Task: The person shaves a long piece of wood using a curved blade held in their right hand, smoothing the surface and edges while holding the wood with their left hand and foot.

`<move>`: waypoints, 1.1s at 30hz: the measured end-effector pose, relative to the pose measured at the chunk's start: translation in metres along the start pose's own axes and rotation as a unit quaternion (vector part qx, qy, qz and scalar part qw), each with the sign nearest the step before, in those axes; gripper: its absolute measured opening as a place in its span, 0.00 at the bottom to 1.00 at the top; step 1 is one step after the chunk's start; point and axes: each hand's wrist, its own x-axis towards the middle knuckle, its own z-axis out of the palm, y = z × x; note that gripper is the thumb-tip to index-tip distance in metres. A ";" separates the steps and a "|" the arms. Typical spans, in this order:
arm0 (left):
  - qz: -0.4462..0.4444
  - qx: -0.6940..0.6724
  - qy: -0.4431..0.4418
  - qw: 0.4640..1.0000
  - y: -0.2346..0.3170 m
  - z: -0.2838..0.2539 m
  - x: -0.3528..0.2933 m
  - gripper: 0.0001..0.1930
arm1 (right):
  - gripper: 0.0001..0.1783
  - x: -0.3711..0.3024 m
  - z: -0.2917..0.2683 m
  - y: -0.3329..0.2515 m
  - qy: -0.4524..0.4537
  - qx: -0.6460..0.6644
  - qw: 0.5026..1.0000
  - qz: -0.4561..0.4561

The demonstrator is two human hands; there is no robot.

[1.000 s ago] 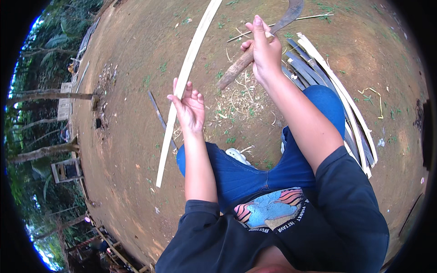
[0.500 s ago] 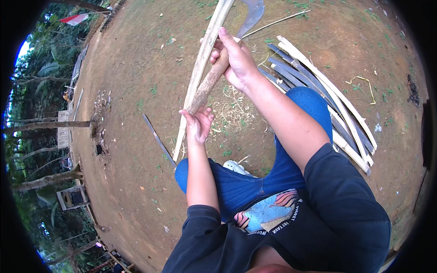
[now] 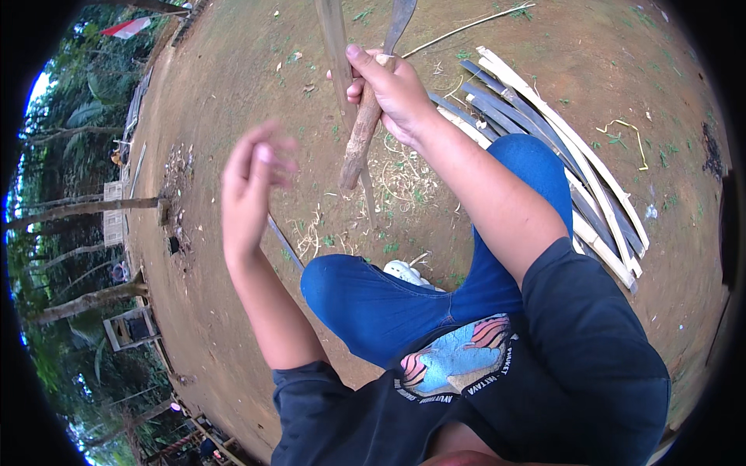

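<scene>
My right hand (image 3: 392, 93) is closed around the wooden handle (image 3: 365, 140) of a billhook-like knife, whose grey blade (image 3: 400, 22) points away from me at the top edge. Its fingers also wrap around a long split bamboo strip (image 3: 334, 43), blurred, which passes behind the handle and tapers toward my knees. My left hand (image 3: 252, 182) is raised in the air to the left of the strip, touching neither thing. Nothing shows in it; its fingers are smeared by motion but look loosely spread.
Split bamboo lengths (image 3: 590, 186), pale and dark, lie heaped on the ground by my right knee. Thin shavings (image 3: 404, 182) litter the soil ahead of me. A dark strip (image 3: 286, 242) lies beside my left knee, and a thin stick (image 3: 466, 35) lies farther off.
My left hand has let go of the strip and handle end and swung away left. The strip has tilted, its near end shifting right and away from me; the knife has turned slightly.
</scene>
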 end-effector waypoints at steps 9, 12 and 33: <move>0.221 0.191 0.048 0.955 0.059 0.002 0.082 0.19 | 0.27 -0.033 0.042 -0.014 -0.101 -0.055 0.993 0.035; 0.262 -0.017 0.184 0.947 0.057 -0.024 0.065 0.17 | 0.29 -0.030 0.030 -0.016 -0.092 -0.151 0.984 0.008; 0.275 -0.262 0.520 0.765 -0.011 -0.045 -0.036 0.21 | 0.17 -0.159 0.072 0.069 -0.268 -0.321 0.907 0.034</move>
